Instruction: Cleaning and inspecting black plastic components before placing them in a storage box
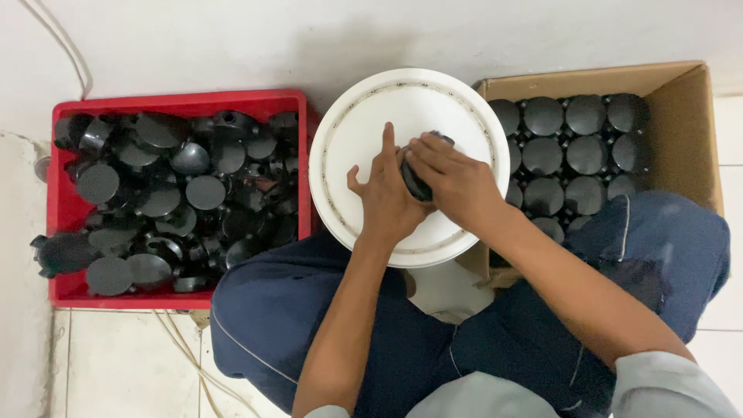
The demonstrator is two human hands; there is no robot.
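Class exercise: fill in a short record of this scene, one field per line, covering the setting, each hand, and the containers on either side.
setting: a seated person in dark blue trousers, seen from above, on a pale tiled floor
work surface: round white lid in front of the knees
left hand: pressed against a black round part on the lid
right hand: clasped over the same part
red crate: beside the left hand, black parts heaped loosely
cardboard box: beside the right hand, black parts set in neat rows
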